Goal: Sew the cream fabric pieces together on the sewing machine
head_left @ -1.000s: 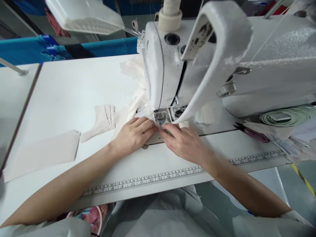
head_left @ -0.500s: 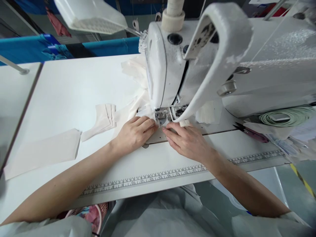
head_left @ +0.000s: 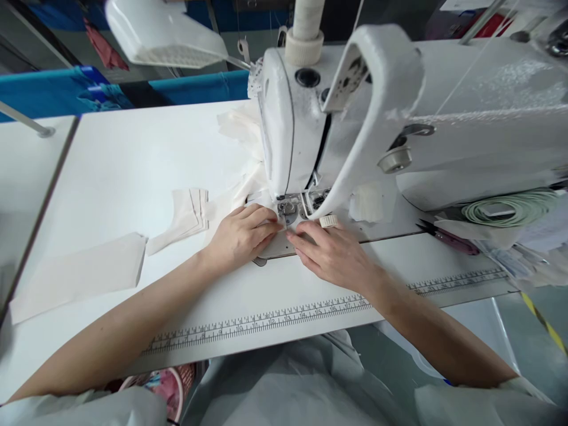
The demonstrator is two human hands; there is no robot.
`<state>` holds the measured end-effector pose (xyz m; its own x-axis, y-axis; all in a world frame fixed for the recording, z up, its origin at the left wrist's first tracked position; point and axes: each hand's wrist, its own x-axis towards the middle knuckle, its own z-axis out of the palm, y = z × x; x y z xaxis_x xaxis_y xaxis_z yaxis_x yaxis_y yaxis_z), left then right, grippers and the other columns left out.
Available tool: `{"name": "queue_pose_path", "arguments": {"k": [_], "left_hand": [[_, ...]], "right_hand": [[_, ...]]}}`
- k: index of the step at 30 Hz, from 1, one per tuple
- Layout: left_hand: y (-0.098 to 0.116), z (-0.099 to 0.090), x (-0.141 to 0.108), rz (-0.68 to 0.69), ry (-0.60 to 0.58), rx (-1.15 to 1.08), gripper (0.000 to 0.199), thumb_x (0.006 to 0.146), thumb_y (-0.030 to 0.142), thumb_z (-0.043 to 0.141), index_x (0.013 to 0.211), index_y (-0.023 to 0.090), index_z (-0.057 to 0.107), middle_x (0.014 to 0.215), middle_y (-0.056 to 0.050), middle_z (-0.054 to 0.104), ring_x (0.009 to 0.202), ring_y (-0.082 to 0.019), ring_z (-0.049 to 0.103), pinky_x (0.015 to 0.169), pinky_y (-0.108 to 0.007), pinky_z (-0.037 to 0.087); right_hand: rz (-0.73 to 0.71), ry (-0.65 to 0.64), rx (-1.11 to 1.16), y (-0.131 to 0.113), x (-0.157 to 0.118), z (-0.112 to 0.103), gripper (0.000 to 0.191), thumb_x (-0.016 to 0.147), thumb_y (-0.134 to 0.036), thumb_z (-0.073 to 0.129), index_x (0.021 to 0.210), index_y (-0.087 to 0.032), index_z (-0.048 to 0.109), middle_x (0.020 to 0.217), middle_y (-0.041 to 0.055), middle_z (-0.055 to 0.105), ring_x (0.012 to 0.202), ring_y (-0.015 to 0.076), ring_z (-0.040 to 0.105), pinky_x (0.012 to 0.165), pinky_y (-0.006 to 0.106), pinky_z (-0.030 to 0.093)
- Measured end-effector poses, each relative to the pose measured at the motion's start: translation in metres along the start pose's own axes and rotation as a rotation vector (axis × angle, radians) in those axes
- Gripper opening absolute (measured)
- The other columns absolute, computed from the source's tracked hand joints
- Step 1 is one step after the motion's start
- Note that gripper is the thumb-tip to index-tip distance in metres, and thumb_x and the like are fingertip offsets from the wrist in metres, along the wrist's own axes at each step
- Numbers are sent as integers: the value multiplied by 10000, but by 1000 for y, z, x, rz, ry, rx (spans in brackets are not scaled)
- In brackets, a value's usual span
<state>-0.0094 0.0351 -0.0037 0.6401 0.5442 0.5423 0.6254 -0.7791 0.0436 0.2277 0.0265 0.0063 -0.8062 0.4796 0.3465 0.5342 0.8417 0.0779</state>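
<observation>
A white sewing machine (head_left: 284, 124) stands over the table, its presser foot and metal plate (head_left: 289, 208) between my hands. On the left of the foot, my left hand (head_left: 242, 236) has its fingers curled together on pale fabric (head_left: 224, 210). My right hand (head_left: 328, 251) rests just right of the plate's front, fingers bent and fingertips low on the machine bed. Whatever lies under its fingertips is too small to make out. The pale fabric runs from my left hand up behind the machine head.
Stacked pale cut pieces (head_left: 181, 216) and a long pale piece (head_left: 80, 275) lie left. Thread snips (head_left: 450, 238) and a coil of green cord (head_left: 510, 208) are at right. A printed ruler (head_left: 275, 319) runs along the front edge. A lamp (head_left: 166, 38) hangs above.
The camera view has shifted slightly, so the machine appears a little lower and further left. My right hand's fingertips are a little closer to my left hand.
</observation>
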Motion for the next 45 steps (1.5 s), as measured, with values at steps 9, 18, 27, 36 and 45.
{"name": "queue_pose_path", "arguments": {"k": [9, 18, 27, 36, 45], "left_hand": [[-1, 3, 0, -56, 10, -69, 131, 953, 194, 576, 985, 170, 700, 953, -53, 715, 840, -176, 630, 706, -306, 537], [-1, 5, 0, -108, -9, -138, 150, 960, 201, 559, 977, 178, 706, 966, -58, 712, 859, -176, 628, 737, -313, 544], [5, -2, -3, -15, -34, -4, 181, 958, 170, 542, 1077, 163, 678, 1022, -80, 712, 927, -204, 642, 690, -328, 511], [11, -6, -2, 53, -18, 56, 190, 954, 159, 536, 1100, 151, 657, 1000, -82, 720, 889, -200, 663, 721, -336, 525], [13, -8, 2, 92, -24, 91, 134, 951, 153, 544, 1002, 126, 664, 980, -77, 718, 843, -192, 641, 715, -332, 513]], "right_hand": [[15, -20, -11, -3, 1, 1, 279, 974, -190, 477, 1201, -137, 630, 976, 70, 639, 826, 172, 543, 766, 335, 384], [37, -59, 13, -4, 2, -1, 290, 956, -189, 513, 1208, -132, 645, 958, 77, 615, 795, 169, 533, 782, 345, 400], [11, -46, 12, -4, 3, 0, 271, 955, -174, 514, 1184, -127, 650, 971, 74, 615, 817, 172, 541, 802, 345, 401], [12, -47, -5, -4, 2, 0, 267, 965, -173, 484, 1176, -139, 644, 948, 57, 612, 771, 160, 518, 776, 340, 390], [7, -31, 25, -4, 3, 0, 271, 978, -172, 473, 1186, -119, 639, 942, 54, 624, 781, 148, 547, 772, 328, 396]]}}
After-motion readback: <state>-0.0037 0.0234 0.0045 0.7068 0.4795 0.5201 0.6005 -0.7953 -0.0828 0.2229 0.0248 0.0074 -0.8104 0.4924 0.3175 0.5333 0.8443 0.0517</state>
